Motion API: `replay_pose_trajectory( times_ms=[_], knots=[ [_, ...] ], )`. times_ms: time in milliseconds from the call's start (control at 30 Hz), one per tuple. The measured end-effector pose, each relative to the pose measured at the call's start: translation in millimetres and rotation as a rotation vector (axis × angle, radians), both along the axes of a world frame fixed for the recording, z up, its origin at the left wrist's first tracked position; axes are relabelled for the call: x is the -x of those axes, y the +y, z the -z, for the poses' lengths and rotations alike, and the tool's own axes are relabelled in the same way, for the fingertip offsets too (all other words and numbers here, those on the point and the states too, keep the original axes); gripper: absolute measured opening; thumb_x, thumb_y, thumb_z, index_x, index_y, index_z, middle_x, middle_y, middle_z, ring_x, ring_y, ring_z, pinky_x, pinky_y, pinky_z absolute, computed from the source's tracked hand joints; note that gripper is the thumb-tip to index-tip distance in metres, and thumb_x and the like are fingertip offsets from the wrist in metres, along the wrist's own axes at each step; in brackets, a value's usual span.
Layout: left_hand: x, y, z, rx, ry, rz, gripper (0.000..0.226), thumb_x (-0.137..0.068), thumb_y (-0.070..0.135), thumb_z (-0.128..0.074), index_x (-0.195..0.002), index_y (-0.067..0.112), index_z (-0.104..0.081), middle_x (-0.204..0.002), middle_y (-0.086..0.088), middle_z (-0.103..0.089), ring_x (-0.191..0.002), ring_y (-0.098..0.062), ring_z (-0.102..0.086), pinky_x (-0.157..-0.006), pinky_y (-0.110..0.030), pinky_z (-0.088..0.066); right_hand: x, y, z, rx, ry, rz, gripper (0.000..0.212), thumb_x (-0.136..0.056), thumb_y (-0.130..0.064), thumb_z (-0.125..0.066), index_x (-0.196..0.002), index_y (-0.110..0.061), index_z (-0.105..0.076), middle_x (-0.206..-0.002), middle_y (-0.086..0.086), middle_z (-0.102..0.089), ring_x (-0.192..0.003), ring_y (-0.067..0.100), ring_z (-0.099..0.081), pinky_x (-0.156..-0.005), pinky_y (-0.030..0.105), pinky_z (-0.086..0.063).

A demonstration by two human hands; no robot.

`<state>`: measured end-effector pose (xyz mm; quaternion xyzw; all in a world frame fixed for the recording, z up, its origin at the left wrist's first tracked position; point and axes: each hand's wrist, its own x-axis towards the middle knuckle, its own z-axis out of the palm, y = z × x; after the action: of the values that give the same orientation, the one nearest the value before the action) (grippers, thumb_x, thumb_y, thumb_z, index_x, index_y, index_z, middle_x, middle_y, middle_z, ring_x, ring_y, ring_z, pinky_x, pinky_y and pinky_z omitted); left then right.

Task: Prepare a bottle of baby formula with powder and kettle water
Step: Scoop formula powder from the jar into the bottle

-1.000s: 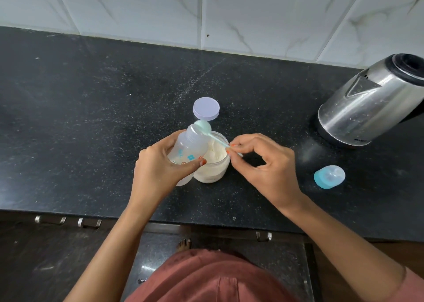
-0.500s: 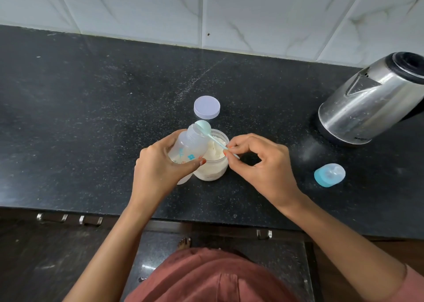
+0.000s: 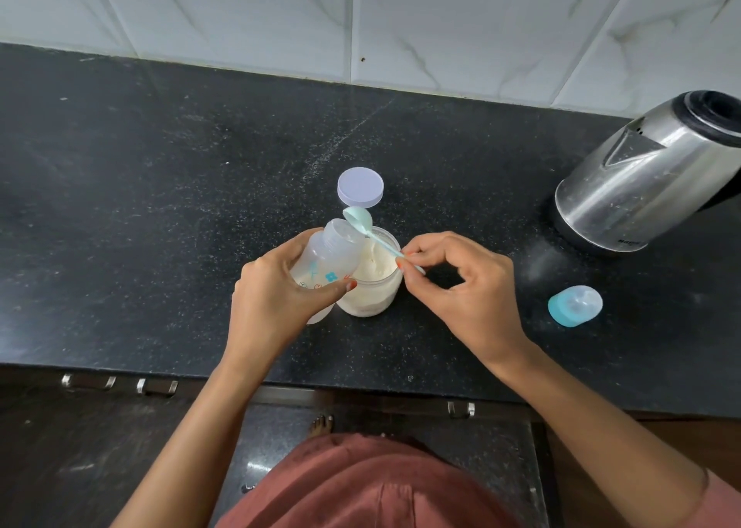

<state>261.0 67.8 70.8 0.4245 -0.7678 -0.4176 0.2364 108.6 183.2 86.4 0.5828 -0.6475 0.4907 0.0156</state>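
Bearing a kettle, black speckled countertop meets white wall tiles.

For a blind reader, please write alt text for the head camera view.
A person's left hand holds a tilted open baby bottle while the right hand pinches a pale green scoop at its mouth, over an open jar of powder. On the black counter are a round lid, a blue bottle cap and a steel kettle.

Rust-red garment, orange-painted nails
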Motion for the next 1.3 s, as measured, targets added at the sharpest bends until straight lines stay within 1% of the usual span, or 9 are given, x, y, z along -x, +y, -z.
replay_pose_trajectory(
  times_ms=[67,200,300,433,600,667,800,1200,1300],
  knots=[
    [0.0,-0.3,-0.4,0.009,-0.007,0.007,0.061,-0.047,0.063,-0.062,-0.106,0.055,-0.05,-0.09,0.028,-0.065,-0.096,-0.007,-0.063,-0.088,-0.041,-0.05,-1.1,-0.1,-0.5,-0.044,-0.058,-0.012,0.008,-0.075,-0.006,-0.069,-0.073,0.0,-0.063,-0.081,0.007,-0.069,-0.077,0.01,-0.064,-0.069,0.017,-0.054],
    [-1.0,-1.3,-0.5,0.009,0.0,0.001,0.053,-0.053,0.054,-0.069,-0.104,0.053,-0.053,-0.089,0.025,-0.067,-0.093,-0.007,-0.063,-0.086,-0.041,-0.051,0.1,-3.1,-10.7,-0.146,-0.583,0.065,0.015,-0.074,0.0,-0.07,-0.07,-0.014,-0.065,-0.076,-0.005,-0.069,-0.068,0.004,-0.065,-0.067,0.015,-0.051],
    [-4.0,-2.8,1.2,-0.001,0.011,-0.01,0.052,-0.054,0.051,-0.07,-0.104,0.048,-0.058,-0.088,0.028,-0.066,-0.092,-0.005,-0.063,-0.086,-0.04,-0.051,8.5,-4.8,-14.8,-0.211,-0.732,0.121,0.012,-0.075,-0.001,-0.069,-0.071,-0.013,-0.067,-0.062,-0.01,-0.069,-0.059,0.002,-0.063,-0.061,0.012,-0.05],
    [-9.5,-6.2,5.8,-0.035,0.043,-0.01,0.051,-0.055,0.047,-0.077,-0.103,0.048,-0.06,-0.088,0.029,-0.066,-0.091,0.001,-0.062,-0.085,-0.033,-0.051,12.6,-5.2,-14.2,-0.286,-0.509,0.172,0.008,-0.077,-0.006,-0.069,-0.076,-0.014,-0.069,-0.065,-0.015,-0.066,-0.063,-0.002,-0.062,-0.062,0.009,-0.048],
    [-16.2,-8.4,7.6,-0.078,0.129,0.025,0.05,-0.063,0.026,-0.083,-0.091,0.055,-0.053,-0.083,0.044,-0.06,-0.088,0.015,-0.058,-0.074,-0.003,-0.043,15.5,-20.4,-6.6,-0.402,-0.029,0.129,0.002,-0.078,-0.01,-0.069,-0.08,-0.009,-0.069,-0.081,0.0,-0.066,-0.07,0.01,-0.059,-0.066,0.024,-0.051],
    [-18.8,-9.1,8.9,-0.094,0.164,0.038,0.051,-0.063,0.022,-0.083,-0.093,0.052,-0.054,-0.086,0.041,-0.062,-0.089,0.012,-0.059,-0.076,-0.004,-0.044,14.0,-29.0,-4.9,-0.498,0.092,0.075,0.005,-0.081,-0.012,-0.066,-0.083,-0.008,-0.067,-0.086,0.0,-0.064,-0.078,0.013,-0.058,-0.071,0.032,-0.051],
    [-23.3,-11.7,12.8,-0.114,0.22,0.054,0.053,-0.062,0.015,-0.083,-0.095,0.047,-0.056,-0.089,0.037,-0.063,-0.09,0.009,-0.061,-0.08,-0.009,-0.047,5.0,-41.4,-1.4,-0.604,0.299,0.034,0.011,-0.086,-0.014,-0.06,-0.089,-0.006,-0.066,-0.096,0.003,-0.062,-0.087,0.013,-0.051,-0.069,0.022,-0.038],
    [-25.7,-15.2,10.5,-0.167,0.269,0.138,0.055,-0.059,0.018,-0.082,-0.098,0.044,-0.055,-0.091,0.035,-0.065,-0.091,0.006,-0.062,-0.08,-0.012,-0.049,2.0,-59.0,-4.7,-0.917,0.22,0.089,0.009,-0.084,-0.012,-0.062,-0.09,-0.004,-0.065,-0.103,0.008,-0.062,-0.09,0.02,-0.062,-0.072,0.025,-0.045],
    [-25.4,-16.5,11.8,-0.172,0.271,0.185,0.055,-0.059,0.015,-0.083,-0.097,0.043,-0.056,-0.093,0.032,-0.066,-0.092,0.004,-0.063,-0.082,-0.016,-0.05,3.0,-57.8,-7.5,-0.962,0.143,0.083,0.014,-0.087,-0.009,-0.058,-0.095,-0.002,-0.067,-0.104,0.011,-0.063,-0.088,0.024,-0.063,-0.08,0.036,-0.051]
  ],
)
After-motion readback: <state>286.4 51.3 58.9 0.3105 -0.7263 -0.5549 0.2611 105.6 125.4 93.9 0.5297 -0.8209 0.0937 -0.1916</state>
